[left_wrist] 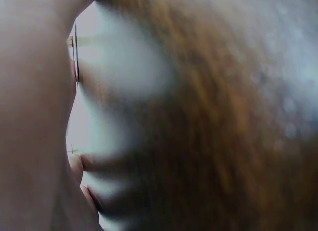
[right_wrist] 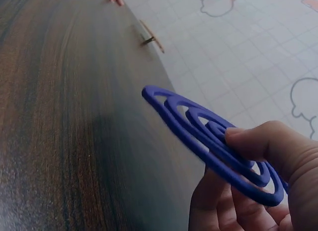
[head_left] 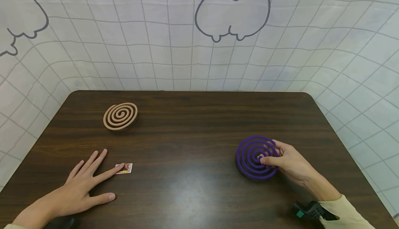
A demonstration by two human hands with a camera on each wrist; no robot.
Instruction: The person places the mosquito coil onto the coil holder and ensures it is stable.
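Note:
My right hand (head_left: 294,165) pinches a purple mosquito coil (head_left: 247,161) between thumb and fingers, the thumb on its middle. In the right wrist view the coil (right_wrist: 186,131) is tilted and held off the table, with fingers curled beneath. My left hand (head_left: 78,191) lies spread on the table at the left, fingers straight. Its index fingertip touches a small card (head_left: 129,167) with a red and yellow print, partly covered by the finger. The left wrist view is blurred and shows mostly the hand's side (left_wrist: 35,116).
A tan mosquito coil (head_left: 107,120) is near the table's back left, raised on a small stand (right_wrist: 147,41) seen edge-on in the right wrist view. The dark wooden table (head_left: 187,125) ends at a white gridded cloth (head_left: 174,59) with cartoon drawings.

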